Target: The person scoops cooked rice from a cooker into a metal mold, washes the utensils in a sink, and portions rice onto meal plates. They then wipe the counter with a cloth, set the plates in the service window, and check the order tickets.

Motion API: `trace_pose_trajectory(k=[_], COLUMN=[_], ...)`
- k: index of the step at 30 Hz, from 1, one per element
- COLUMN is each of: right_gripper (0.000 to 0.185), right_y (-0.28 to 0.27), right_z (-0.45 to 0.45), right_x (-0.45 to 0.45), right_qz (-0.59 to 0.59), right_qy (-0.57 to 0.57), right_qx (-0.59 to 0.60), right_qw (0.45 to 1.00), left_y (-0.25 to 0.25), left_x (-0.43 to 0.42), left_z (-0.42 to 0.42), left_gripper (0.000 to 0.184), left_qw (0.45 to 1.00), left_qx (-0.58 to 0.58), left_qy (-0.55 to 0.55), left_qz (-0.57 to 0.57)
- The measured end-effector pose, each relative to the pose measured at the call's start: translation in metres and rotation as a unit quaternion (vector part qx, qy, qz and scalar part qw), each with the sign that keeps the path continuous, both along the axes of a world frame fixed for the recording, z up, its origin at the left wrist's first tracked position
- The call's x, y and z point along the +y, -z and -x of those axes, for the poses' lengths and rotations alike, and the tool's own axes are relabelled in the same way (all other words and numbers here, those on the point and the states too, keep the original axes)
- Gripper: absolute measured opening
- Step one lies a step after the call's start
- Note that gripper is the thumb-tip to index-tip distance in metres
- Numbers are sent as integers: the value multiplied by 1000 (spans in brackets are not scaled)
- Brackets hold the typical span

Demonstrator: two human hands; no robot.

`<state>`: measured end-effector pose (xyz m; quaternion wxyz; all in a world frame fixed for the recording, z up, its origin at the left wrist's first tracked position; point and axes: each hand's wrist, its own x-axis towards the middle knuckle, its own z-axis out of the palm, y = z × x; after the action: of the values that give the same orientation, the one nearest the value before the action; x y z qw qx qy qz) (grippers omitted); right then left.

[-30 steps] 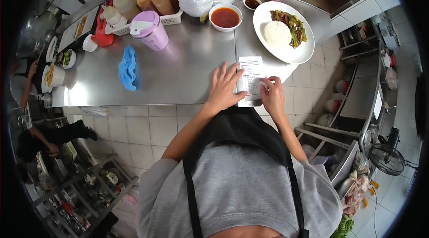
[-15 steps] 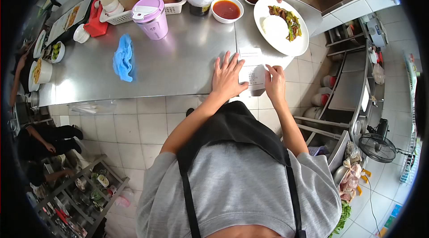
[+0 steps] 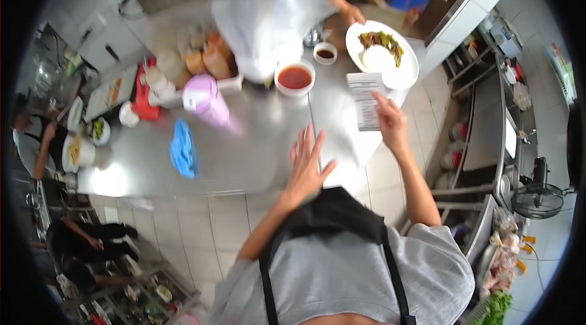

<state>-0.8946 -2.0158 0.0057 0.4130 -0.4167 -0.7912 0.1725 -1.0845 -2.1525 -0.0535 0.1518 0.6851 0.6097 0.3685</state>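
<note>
A printed paper receipt [image 3: 366,105] is pinched at its right edge by my right hand [image 3: 390,122], whose fingers are closed on it. Its upper end overlaps the near edge of a white plate [image 3: 400,80] of rice and stir-fry. Another person's hand [image 3: 349,12] grips that plate's far rim. My left hand [image 3: 310,166] is spread with nothing in it, over the near part of the steel counter [image 3: 256,160]; I cannot tell whether it touches. Beyond it stand a bowl of red sauce [image 3: 295,78] and a small bowl of dark sauce [image 3: 325,54].
A purple cup [image 3: 207,102] and a crumpled blue cloth [image 3: 182,149] are on the counter's left half. Behind them a white basket [image 3: 226,85] holds sauce bottles. Shelving [image 3: 482,135] and a fan [image 3: 538,198] stand to the right. Other people are at the far left.
The receipt has come up off the counter in my right hand, away from my left hand, which was beside it. The whole view has shifted, with some blur.
</note>
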Motion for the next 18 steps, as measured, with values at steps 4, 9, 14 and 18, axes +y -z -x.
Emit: trace_pose_trajectory(k=[4, 9, 14, 18], right_gripper=[35, 47, 42, 40], right_y=[-124, -276, -368, -414], right_z=[-11, 31, 107, 153], right_x=[121, 254, 349, 413], right_qz=[-308, -356, -169, -257], right_qy=[18, -89, -179, -89], right_qx=[55, 225, 284, 257], right_qw=[950, 903, 927, 927], left_y=[-18, -32, -22, 11], left_x=[5, 22, 21, 18], left_z=[-18, -38, -54, -55], left_gripper=[70, 72, 71, 70], left_qw=[995, 992, 970, 950], left_qx=[-84, -96, -107, -52], left_qy=[10, -72, -217, -270], left_qz=[-46, 46, 23, -151])
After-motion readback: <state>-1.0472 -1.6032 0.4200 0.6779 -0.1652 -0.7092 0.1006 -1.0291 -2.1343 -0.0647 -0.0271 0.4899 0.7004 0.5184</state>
